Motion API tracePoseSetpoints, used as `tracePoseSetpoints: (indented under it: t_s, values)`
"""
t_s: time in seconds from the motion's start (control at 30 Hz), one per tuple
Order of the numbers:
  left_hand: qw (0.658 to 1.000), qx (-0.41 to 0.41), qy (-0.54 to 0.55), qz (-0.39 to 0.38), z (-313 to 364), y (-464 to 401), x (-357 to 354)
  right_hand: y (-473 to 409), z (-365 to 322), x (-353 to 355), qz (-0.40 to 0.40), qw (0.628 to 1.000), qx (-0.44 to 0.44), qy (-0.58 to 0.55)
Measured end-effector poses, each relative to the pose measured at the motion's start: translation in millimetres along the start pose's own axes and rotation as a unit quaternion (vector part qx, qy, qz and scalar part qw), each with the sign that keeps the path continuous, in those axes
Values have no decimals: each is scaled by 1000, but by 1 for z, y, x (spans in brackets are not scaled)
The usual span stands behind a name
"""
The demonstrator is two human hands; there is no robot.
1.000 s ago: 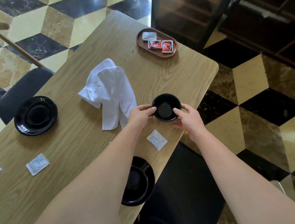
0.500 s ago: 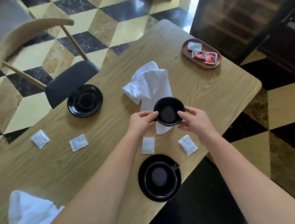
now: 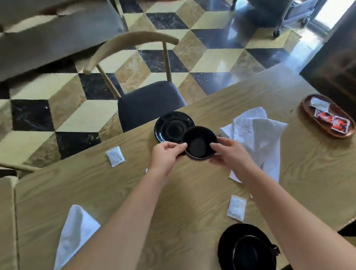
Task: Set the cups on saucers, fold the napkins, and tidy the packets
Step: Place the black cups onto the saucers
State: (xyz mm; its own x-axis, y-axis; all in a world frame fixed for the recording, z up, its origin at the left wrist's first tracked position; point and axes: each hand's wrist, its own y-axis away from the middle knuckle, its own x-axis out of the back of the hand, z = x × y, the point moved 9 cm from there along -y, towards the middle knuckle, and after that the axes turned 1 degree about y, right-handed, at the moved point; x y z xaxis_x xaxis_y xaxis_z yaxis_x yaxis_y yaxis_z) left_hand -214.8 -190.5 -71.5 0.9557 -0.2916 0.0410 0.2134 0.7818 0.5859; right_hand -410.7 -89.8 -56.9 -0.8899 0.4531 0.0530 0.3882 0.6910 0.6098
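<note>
Both hands hold a black cup [image 3: 200, 143] above the wooden table [image 3: 186, 195]: my left hand [image 3: 166, 155] grips its left rim, my right hand [image 3: 230, 156] its right rim. The cup overlaps the near edge of an empty black saucer [image 3: 168, 127] at the table's far edge. A second black cup [image 3: 251, 256] sits on its saucer [image 3: 226, 243] near the front. A crumpled white napkin [image 3: 256, 135] lies right of the hands; another napkin [image 3: 73, 233] lies front left. White packets lie at the left [image 3: 115, 156] and front [image 3: 236, 207].
A brown oval tray [image 3: 306, 108] at the far right holds a white packet [image 3: 319, 103] and two red packets [image 3: 331, 120]. A wooden chair with a dark seat [image 3: 149, 103] stands behind the far table edge. Patterned floor surrounds the table.
Both hands have carried the black cup off the napkin's edge leftward toward the empty saucer. The view has swung left, so the tray and napkin now sit further right.
</note>
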Motion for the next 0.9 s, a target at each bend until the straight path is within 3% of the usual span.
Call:
tracePoseSetpoints:
  t_s: [0.4,0.9]
  values:
    - [997,-7,-17,75,23,-81,50,-87,-44,-73,-16,997,18,73]
    - [990,-38,-109,87,23,-96,49,-121,-43,-78,9,989,35,144]
